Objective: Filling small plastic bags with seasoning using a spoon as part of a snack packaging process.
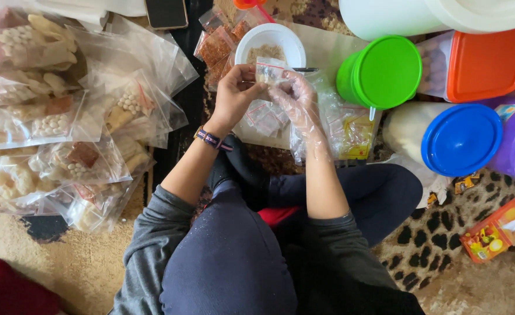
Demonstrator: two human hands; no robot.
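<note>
Person wears grey long sleeves pushed up the forearms, dark navy trousers, a striped wristband beside the left hand [234,96], and a clear plastic glove over the right hand [299,105].

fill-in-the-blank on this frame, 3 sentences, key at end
1. Both hands hold a small clear ____ above the white bowl.
2. The right hand wears a thin plastic ____.
3. The tub lid right of the bowl is ____.

Missing words: bag; glove; green. The left hand is bare.
</note>
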